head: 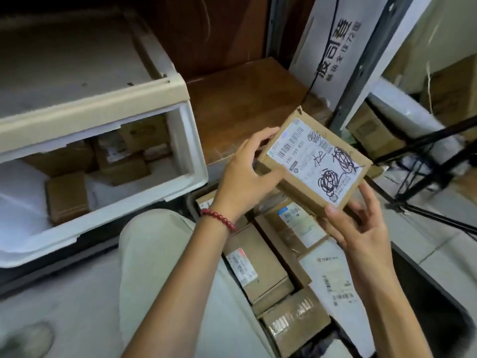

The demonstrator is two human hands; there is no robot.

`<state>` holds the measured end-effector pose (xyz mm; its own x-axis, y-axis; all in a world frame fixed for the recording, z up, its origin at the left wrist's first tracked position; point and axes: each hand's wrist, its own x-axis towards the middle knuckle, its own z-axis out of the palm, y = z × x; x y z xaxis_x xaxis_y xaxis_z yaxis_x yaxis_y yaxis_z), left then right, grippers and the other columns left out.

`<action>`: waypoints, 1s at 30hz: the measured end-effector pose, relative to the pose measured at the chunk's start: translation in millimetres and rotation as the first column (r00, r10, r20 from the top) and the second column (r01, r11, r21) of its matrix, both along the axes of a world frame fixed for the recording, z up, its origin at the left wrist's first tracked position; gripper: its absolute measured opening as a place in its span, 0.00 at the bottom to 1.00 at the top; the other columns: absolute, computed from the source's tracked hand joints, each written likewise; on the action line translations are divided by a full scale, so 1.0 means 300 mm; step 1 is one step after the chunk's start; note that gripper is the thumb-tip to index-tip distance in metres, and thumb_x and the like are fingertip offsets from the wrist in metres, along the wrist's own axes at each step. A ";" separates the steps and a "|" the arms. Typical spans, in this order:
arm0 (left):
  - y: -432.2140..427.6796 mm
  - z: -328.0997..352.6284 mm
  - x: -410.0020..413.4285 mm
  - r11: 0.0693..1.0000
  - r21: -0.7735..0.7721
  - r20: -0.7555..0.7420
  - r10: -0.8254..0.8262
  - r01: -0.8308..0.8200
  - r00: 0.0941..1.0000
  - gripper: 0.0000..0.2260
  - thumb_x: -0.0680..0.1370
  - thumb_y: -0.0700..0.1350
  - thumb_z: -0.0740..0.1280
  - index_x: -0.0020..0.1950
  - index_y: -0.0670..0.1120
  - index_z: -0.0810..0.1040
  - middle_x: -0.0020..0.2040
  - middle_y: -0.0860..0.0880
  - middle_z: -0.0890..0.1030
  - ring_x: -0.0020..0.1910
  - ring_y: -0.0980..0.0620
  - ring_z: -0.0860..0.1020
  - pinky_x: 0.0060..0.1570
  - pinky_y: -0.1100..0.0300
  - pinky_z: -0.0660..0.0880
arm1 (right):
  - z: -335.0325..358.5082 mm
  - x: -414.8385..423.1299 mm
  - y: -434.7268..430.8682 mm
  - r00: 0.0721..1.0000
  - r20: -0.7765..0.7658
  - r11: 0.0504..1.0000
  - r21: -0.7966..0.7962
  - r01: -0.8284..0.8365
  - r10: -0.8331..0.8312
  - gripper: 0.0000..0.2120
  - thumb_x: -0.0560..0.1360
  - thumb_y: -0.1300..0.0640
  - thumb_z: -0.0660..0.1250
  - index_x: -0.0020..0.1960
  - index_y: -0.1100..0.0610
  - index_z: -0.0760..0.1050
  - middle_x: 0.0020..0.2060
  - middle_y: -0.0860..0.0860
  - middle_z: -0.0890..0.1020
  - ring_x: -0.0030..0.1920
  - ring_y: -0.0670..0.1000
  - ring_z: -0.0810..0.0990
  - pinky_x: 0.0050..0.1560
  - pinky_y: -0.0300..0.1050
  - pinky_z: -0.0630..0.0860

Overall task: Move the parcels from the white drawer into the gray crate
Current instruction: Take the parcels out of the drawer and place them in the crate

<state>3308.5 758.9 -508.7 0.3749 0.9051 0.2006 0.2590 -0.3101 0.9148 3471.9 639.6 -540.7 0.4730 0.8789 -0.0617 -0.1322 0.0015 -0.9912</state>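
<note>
Now both hands are holding one flat cardboard parcel (pixel 315 161), label side up and tilted, above the gray crate (pixel 423 288). The left hand (pixel 245 177) is gripping its left edge with fingers curled on the top and the thumb on the side; the right hand (pixel 361 228) is pinching the near corner from below, its other fingers loosely spread. Under the hands, packed parcels (pixel 258 270) are lying close together in the crate, so little free room is showing between them. To the left of the left hand the white drawer (pixel 192 140) is standing open with brown parcels (pixel 67 197) inside. Its front corner is coming near the left wrist, which is wearing a red bead bracelet (pixel 219 218). To the right of the right hand, black tripod legs (pixel 426 161) are crossing over the gray floor (pixel 438 244). Beyond the hands a brown wooden board (pixel 245 104) is lying.
</note>
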 end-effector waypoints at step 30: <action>0.085 -0.533 0.166 0.993 -0.042 -0.736 -0.105 0.109 0.669 0.17 0.78 0.50 0.62 0.67 0.56 0.68 0.69 0.56 0.69 0.65 0.49 0.67 0.59 0.51 0.64 | -0.425 -0.056 0.010 0.997 0.021 0.853 -0.516 0.076 -0.076 0.30 0.78 0.56 0.66 0.75 0.50 0.56 0.67 0.49 0.69 0.62 0.48 0.75 0.67 0.53 0.72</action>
<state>3358.3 784.3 -668.5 0.4972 0.8491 -0.1785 0.8121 -0.3830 0.4403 3455.2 642.4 -668.0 0.5373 0.6822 -0.4959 -0.1524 -0.4998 -0.8526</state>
